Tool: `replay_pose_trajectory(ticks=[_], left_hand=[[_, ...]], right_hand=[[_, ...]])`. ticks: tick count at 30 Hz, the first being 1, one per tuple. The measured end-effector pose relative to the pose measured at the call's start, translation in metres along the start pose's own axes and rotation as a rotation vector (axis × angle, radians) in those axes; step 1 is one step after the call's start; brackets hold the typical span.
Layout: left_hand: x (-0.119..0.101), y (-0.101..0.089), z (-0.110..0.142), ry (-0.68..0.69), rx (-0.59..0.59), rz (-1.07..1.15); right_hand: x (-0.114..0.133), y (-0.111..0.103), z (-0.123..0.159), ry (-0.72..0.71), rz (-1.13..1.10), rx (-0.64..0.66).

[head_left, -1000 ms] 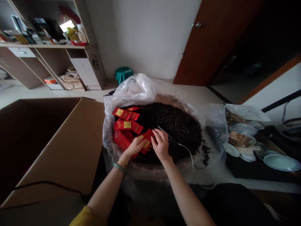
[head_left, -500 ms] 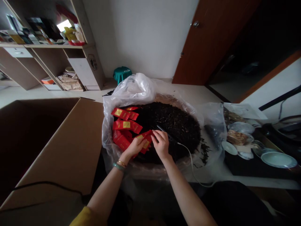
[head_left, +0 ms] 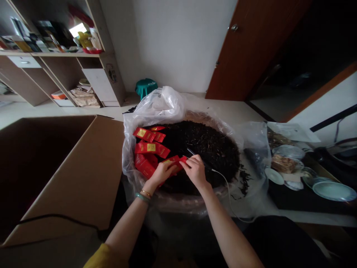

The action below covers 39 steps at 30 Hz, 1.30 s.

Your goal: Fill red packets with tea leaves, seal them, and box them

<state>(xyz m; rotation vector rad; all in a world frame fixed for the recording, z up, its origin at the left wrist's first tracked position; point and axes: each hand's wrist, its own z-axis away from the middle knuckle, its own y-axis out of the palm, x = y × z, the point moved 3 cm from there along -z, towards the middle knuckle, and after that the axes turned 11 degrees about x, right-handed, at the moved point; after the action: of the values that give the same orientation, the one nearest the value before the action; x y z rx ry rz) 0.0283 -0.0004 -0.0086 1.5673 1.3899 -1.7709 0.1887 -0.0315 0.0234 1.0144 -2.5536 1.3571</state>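
Red packets over dark leaf, in a clear plastic liner

Red packet [head_left: 174, 160], yellow label partly visible: held low in the heap, between the middle and the near edge of the liner. Left hand [head_left: 161, 172]: closed about the packet's left part, thumb on top. Gold bracelet [head_left: 146, 193] and green bangle [head_left: 142, 197] at the wrist; yellow sleeve [head_left: 107, 257] behind. Right hand [head_left: 196, 169]: fingertips drawn together in a narrow pinch on red wrapping at the right end. Whether one packet or more is between the hands cannot be told.

Other red packets [head_left: 144, 163]: several, piled along the left edge of the liner, the uppermost near its far left corner; some bear yellow labels [head_left: 151, 147]. Exact count hidden by overlap.

Dark leaves [head_left: 208, 139]: one broad heap, filling the liner towards its right edge; a few loose strands [head_left: 244, 180] lie just beyond the heap on that side.

Clear plastic liner [head_left: 167, 102]: bunched high at its far left edge, spread flat at its right.

Slim dark device [head_left: 206, 165]: on the leaves, partly behind the right hand; white cord [head_left: 227, 188] running over the near right edge.

Cardboard box [head_left: 92, 163]: large, open, beside the left edge. Pale green dish [head_left: 334, 191]: on a dark surface, well apart to the right.
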Motion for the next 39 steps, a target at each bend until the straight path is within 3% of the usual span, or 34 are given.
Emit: replay_pose_trajectory(ticks=[4, 6, 11, 15, 18, 23, 27, 30, 36, 39], left_hand=[[0.007, -0.01, -0.002, -0.07, -0.214, 0.082], [0.009, -0.014, -0.003, -0.075, -0.267, 0.129], [0.009, -0.016, -0.002, -0.077, -0.244, 0.221], [0.01, -0.011, 0.0, -0.091, -0.141, 0.231], [0.007, -0.008, -0.001, -0.088, -0.084, 0.239], [0.003, -0.015, -0.001, -0.081, -0.256, 0.348], [0.003, -0.017, 0.0, -0.122, -0.281, 0.341], [-0.001, -0.014, 0.0, -0.056, -0.255, 0.322], [-0.007, -0.014, 0.001, 0.038, -0.412, 0.181], [-0.005, -0.009, 0.004, 0.003, -0.391, 0.189]], right_hand=[[-0.003, 0.0, 0.009, 0.109, -0.049, -0.06], [-0.003, 0.003, 0.012, 0.139, -0.118, -0.049], [0.001, 0.01, 0.012, 0.281, -0.445, 0.1], [-0.004, 0.015, 0.014, 0.444, -0.79, 0.23], [-0.01, 0.023, 0.019, 0.506, -0.838, 0.284], [-0.009, 0.028, 0.023, 0.481, -0.856, 0.226], [0.004, 0.029, 0.022, 0.469, -1.098, 0.419], [0.008, 0.03, 0.024, 0.547, -1.26, 0.554], [0.002, 0.027, 0.025, 0.608, -1.269, 0.287], [0.003, 0.03, 0.026, 0.597, -1.337, 0.398]])
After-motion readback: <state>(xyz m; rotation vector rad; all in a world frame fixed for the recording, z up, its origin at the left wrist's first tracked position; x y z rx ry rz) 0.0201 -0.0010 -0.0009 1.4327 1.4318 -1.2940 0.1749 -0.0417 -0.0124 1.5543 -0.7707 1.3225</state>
